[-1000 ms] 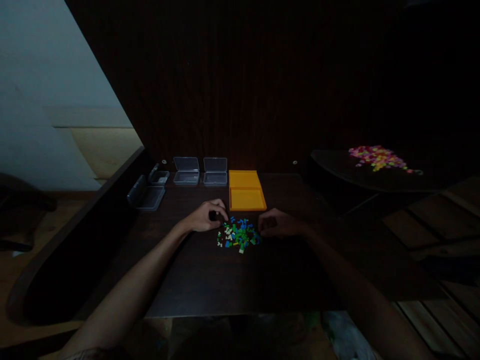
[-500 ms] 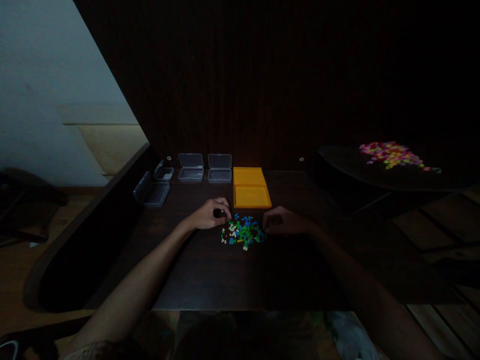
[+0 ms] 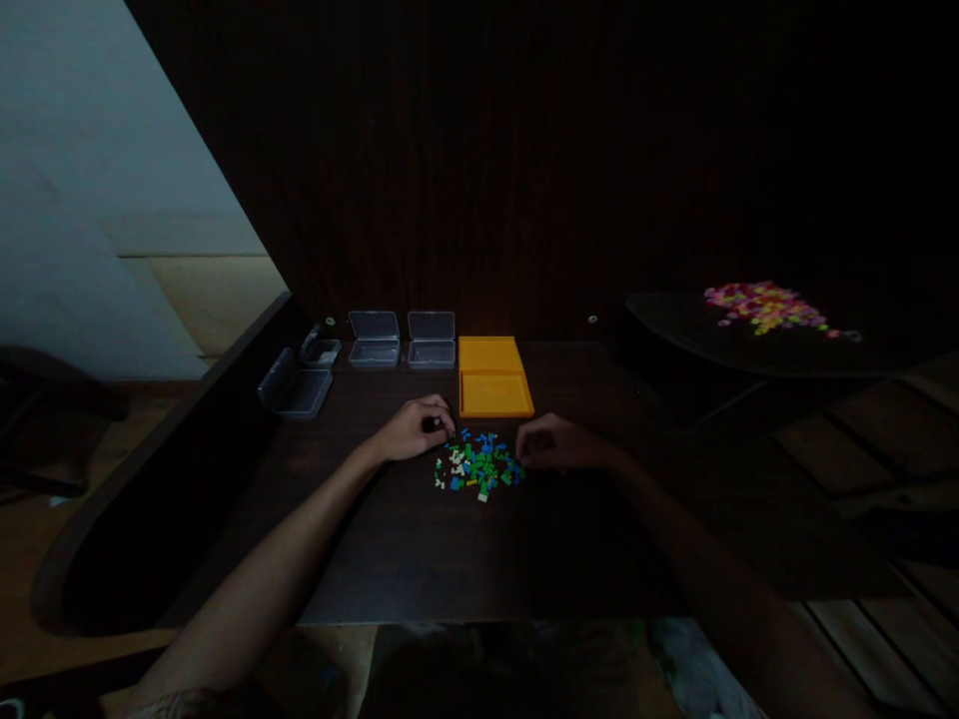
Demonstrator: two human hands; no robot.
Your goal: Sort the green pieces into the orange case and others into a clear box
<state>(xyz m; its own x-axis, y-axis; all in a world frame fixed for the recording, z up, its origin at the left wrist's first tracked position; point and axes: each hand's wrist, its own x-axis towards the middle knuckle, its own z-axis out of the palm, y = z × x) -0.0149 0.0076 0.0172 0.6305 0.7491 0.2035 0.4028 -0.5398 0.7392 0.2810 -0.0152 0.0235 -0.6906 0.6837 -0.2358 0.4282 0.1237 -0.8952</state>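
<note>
A loose heap of small plastic building bricks [image 3: 485, 464], green, blue, white and a few yellow, lies on the dark wooden desk. At the heap's upper left edge rests my left hand [image 3: 415, 429], its thumb and fingers curled together in a pinch. On the opposite side my right hand [image 3: 561, 441] is closed too, fingertips down at the right edge of the bricks. Whatever either hand pinches is too small and dark to make out. Just behind the heap stands an open yellow box [image 3: 495, 412], its lid folded back.
Open clear plastic boxes [image 3: 375, 355] line the back left, one more clear box [image 3: 304, 394] nearer the left side panel. A pile of pink, red and yellow pieces [image 3: 768, 307] sits on a dark shelf [image 3: 674, 320] at right. A tall dark panel [image 3: 450, 180] rises behind.
The whole view has shifted slightly, so the scene sits a little further left. Both hands keep almost the same place and pose beside the bricks.
</note>
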